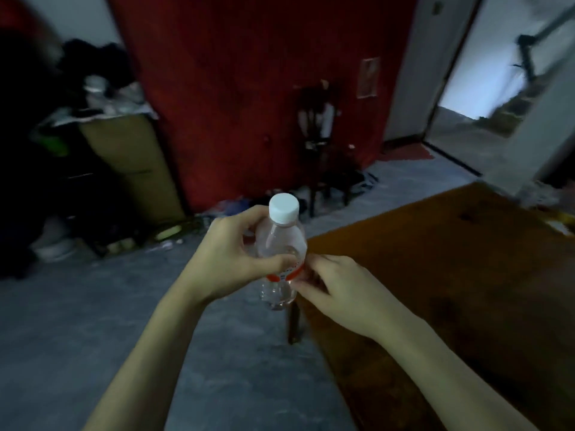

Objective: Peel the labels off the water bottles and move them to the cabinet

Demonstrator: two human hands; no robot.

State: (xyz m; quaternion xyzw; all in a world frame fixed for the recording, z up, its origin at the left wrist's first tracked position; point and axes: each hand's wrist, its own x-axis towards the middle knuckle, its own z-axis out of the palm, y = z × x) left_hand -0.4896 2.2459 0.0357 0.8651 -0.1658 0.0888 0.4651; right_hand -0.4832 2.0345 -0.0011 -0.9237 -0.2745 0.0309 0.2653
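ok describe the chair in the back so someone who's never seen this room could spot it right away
Find the big red wall straight ahead across the grey floor. The dark wooden chair stands at its foot, right of centre, just left of the bright doorway. It is the only chair there, and far darker and slimmer than the orange-brown table.

My brown wooden tabletop fills the right side, over a grey concrete floor. Straight ahead there's a dark wooden chair against the red wall. A tan cabinet piled with dark clutter stands on the left, and an open doorway is at far right.
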